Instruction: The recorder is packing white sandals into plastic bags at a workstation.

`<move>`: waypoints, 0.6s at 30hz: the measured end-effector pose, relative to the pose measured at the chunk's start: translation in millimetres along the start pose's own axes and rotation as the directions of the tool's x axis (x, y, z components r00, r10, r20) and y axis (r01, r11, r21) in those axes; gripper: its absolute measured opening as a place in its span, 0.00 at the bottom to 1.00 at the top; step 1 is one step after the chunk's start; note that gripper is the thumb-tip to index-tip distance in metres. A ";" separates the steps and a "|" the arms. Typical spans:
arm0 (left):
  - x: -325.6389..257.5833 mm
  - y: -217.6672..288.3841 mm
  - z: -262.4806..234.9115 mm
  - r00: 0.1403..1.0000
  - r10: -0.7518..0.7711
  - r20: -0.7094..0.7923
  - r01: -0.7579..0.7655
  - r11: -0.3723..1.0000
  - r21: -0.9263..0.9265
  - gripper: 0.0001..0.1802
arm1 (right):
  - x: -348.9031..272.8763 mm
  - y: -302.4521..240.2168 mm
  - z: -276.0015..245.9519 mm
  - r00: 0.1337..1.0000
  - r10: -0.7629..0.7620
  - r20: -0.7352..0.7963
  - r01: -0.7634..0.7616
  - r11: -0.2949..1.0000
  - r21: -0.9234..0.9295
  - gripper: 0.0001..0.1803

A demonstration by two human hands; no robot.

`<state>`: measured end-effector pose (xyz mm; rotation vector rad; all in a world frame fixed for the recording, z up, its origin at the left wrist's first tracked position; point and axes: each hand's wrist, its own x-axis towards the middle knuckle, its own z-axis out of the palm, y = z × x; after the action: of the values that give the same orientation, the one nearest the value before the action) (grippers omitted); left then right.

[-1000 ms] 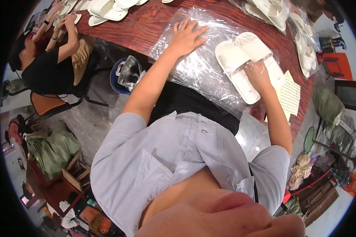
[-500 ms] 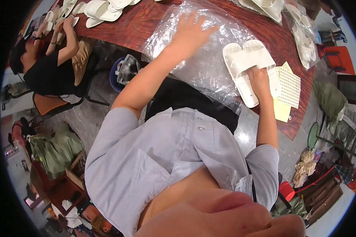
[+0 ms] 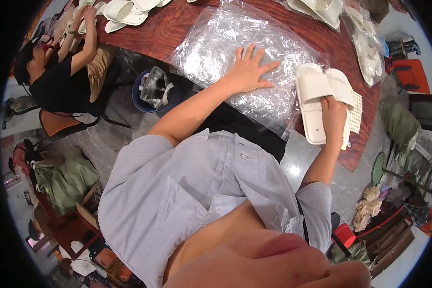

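Well, the reddish wooden table (image 3: pixel 158 37) carries a spread of clear plastic (image 3: pixel 201 53) reaching its near edge, with a strip of wood between that and some bagged slippers (image 3: pixel 367 57) on the right. The pair of white slippers (image 3: pixel 313 117) is just right of the plastic — heels by the near edge, straps clamped in the right hand (image 3: pixel 333 115). The left hand (image 3: pixel 247 72) lies on the plastic — fingers fanned apart. A dotted sheet (image 3: pixel 355 108) peeks out past the pair.
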<state>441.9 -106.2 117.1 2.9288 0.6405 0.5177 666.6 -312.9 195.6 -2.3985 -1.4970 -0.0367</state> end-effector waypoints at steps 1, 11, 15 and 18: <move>-1.9 -1.9 2.0 1.000 -0.006 0.012 0.006 1.000 0.008 0.38 | -5.8 0.0 -7.1 0.999 0.016 -0.038 -0.017 1.000 -0.015 0.10; -2.9 -7.5 6.4 0.999 0.008 0.041 -0.010 0.999 0.031 0.37 | -52.4 -99.8 -57.4 0.976 -0.107 -0.190 0.218 0.511 0.831 0.19; 5.6 5.0 9.8 0.998 -0.054 0.033 0.052 0.998 0.044 0.42 | -7.9 -170.1 -28.5 0.714 -0.699 -0.049 0.426 0.377 0.822 0.04; -13.2 -2.1 -2.4 0.973 0.175 -0.150 -0.111 0.926 0.361 0.35 | 15.0 -176.6 -2.5 0.827 -0.563 -0.008 0.365 0.525 0.769 0.09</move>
<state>428.9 -109.8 114.9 3.3128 0.5931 0.7640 518.3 -229.1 244.7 -1.3155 -1.7664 0.6589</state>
